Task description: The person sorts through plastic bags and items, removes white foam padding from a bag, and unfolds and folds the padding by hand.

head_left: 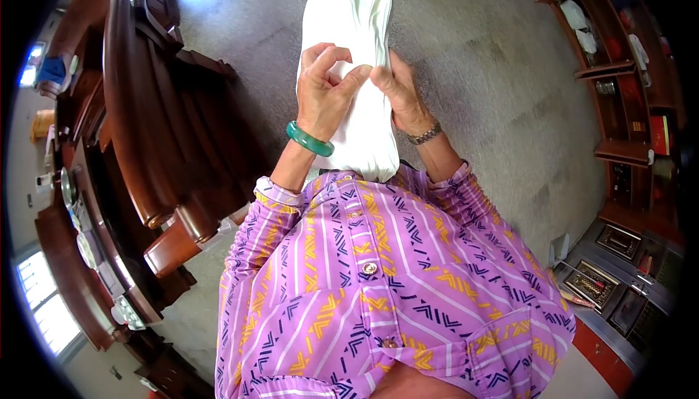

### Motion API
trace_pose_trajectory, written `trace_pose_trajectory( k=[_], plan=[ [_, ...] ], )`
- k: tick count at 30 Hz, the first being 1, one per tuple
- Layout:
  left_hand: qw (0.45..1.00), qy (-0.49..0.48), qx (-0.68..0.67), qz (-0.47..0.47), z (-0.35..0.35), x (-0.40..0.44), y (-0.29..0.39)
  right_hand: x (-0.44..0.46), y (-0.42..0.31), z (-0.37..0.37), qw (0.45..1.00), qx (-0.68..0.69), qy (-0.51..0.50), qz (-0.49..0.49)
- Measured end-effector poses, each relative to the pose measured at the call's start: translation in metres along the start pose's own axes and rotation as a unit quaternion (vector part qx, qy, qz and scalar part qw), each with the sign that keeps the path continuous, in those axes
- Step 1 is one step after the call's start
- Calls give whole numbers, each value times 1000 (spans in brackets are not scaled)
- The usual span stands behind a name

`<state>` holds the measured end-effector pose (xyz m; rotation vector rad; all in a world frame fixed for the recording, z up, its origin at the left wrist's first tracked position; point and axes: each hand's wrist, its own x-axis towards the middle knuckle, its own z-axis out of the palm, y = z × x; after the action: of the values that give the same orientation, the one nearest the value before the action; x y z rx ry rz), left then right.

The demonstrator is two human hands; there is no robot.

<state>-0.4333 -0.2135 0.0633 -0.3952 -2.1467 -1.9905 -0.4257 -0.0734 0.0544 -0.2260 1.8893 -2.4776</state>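
Note:
A long white folded cloth [357,129] hangs lengthwise in front of my body, from the waist out over the floor. My left hand [324,86], with a green bangle at its wrist, is over the cloth's left side, thumb and index finger pinched on it near the middle. Just to the right, my right hand [404,93] grips the cloth's right edge, thumb on top and the other fingers mostly hidden behind it. The two thumbs nearly meet. Lengthwise creases run through the cloth's far end.
Dark wooden furniture [160,122] with a rounded top stands close on the left. Wooden shelves [619,71] holding various items are at the right, with dark panelled cabinets [593,282] below them. Grey floor [502,93] surrounds the cloth.

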Motion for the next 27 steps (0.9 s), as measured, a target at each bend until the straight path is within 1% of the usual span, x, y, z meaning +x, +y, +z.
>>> trace_pose_trajectory(
  k=[1, 2, 3, 4, 5, 7, 8, 10, 11, 13, 14, 15, 17, 19, 22, 24, 25, 27],
  plan=[
    [999, -8, 31, 23, 0, 2, -2, -3, -5, 3, 999, -32, -12, -8],
    [999, -10, 30, 22, -1, 4, -6, -4, -10, 7, 997, -64, -24, -16],
    [998, -20, 35, 53, -2, 6, -12, -4, -10, 7, 998, -64, -22, -15],
    [995, -29, 39, 84, -3, 6, -15, -3, -10, 7, 995, -100, -21, -11],
    [995, -31, 39, 83, -3, 5, -13, -3, -10, 6, 991, -136, -20, -6],
    [996, -53, -61, -42, -3, 3, -7, -4, -8, 2, 989, -147, -14, -11],
    [996, -55, -60, -42, -3, 4, -4, -3, -6, -2, 991, -135, -11, -7],
    [980, -50, -116, -155, -4, 8, 2, -4, -6, -6, 992, -123, -7, 1],
    [980, -50, -116, -156, -5, 10, 5, -6, -7, -6, 990, -137, -16, 3],
    [975, -26, -81, -204, -7, 19, 9, -7, -11, -4, 988, -150, -24, 6],
    [977, -6, -77, -198, -8, 23, 7, -8, -15, -2, 986, -165, -27, 12],
    [977, -6, -77, -198, -9, 27, 6, -9, -16, -1, 983, -180, -29, 17],
    [981, -18, -31, -189, -12, 32, 2, -8, -15, -2, 982, -182, -37, 13],
    [982, -11, -40, -187, -13, 33, -2, -9, -12, -2, 982, -184, -46, 10],
    [980, -37, -17, -194, -16, 34, -2, -9, -9, -3, 984, -174, -47, 15],
    [965, -20, -138, -221, -17, 32, 1, -8, -2, -7, 994, -103, -37, 6],
    [965, -20, -138, -222, -19, 31, -1, -9, 2, -8, 994, -102, -36, 7],
    [934, -28, -270, -233, -25, 28, -8, -11, 5, -10, 999, -6, -15, 33]
  ],
)
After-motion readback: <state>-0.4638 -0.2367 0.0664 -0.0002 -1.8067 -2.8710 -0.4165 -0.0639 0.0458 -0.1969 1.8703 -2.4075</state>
